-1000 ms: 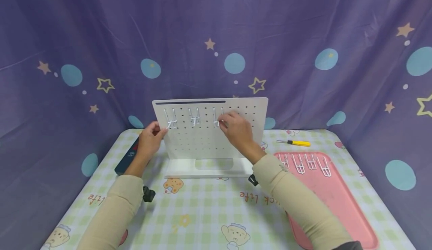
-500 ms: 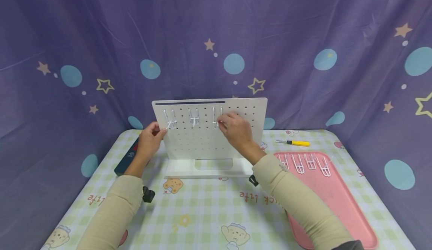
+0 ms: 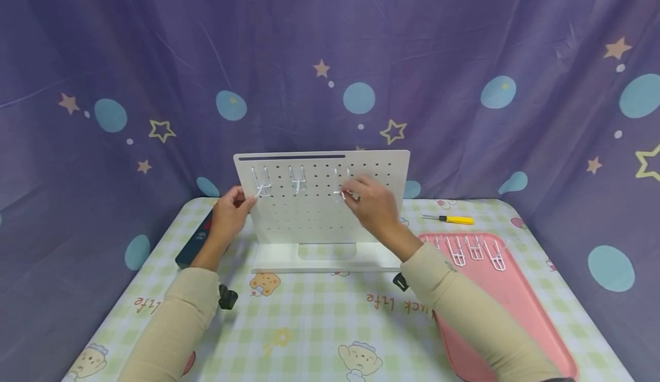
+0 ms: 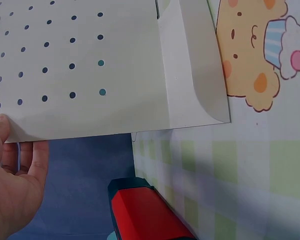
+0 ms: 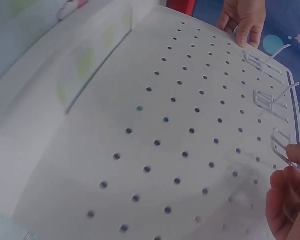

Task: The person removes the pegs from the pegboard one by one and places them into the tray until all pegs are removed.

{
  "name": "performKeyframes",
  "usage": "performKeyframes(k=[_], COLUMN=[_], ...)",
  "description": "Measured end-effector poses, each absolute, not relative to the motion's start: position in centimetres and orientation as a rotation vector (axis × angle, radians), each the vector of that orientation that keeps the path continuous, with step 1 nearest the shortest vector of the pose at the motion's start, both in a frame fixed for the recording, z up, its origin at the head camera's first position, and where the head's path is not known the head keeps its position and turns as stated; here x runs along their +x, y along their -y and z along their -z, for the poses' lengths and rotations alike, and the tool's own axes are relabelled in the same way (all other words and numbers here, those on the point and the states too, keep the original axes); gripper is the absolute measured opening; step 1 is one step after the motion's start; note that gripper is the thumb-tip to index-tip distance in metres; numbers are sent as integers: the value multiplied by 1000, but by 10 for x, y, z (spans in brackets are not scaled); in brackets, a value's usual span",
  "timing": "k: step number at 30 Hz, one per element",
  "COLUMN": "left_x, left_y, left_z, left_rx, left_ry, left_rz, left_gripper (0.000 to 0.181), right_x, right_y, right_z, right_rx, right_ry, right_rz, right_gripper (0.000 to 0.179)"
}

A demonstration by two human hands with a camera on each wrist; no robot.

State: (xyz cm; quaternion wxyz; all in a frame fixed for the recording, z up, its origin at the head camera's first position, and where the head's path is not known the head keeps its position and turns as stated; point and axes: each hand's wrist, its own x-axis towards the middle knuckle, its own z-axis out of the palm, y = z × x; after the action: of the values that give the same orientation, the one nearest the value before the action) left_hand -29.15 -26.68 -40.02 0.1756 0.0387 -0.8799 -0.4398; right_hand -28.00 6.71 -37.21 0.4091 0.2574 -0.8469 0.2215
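A white pegboard (image 3: 289, 216) stands upright on its white base. My left hand (image 3: 229, 216) pinches its left edge, thumb on the front face and fingers behind, as the left wrist view shows. With thumb and fingertips my right hand (image 3: 373, 201) pinches a white wire hook (image 5: 275, 147) close against the upper part of the board. Part of this hook is hidden by the fingers, and I cannot tell whether its ends sit in holes. Two similar wire hooks, one at the far left (image 3: 262, 187) and one beside it (image 3: 298, 182), hang in the upper rows.
On the right lies a pink tray (image 3: 515, 307) with several white wire hooks (image 3: 475, 247) near its far end. Behind it is a yellow-handled screwdriver (image 3: 456, 220). A dark and red object (image 4: 145, 210) lies left of the board. A purple curtain (image 3: 289, 38) hangs behind the table.
My right hand has shifted slightly right and down along the board, taking the wire hook with it. The left hand stays on the board's edge.
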Motion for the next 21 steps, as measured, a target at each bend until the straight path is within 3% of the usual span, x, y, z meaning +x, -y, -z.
performKeyframes(k=[21], left_x=[-292], left_y=[268], left_z=[400], left_rx=[117], left_ry=[2507], left_rz=[1244], left_gripper=[21], right_x=[-245], right_y=[-186], right_z=[394], right_rx=[588], right_ry=[2649], right_rz=[-710], right_gripper=[5])
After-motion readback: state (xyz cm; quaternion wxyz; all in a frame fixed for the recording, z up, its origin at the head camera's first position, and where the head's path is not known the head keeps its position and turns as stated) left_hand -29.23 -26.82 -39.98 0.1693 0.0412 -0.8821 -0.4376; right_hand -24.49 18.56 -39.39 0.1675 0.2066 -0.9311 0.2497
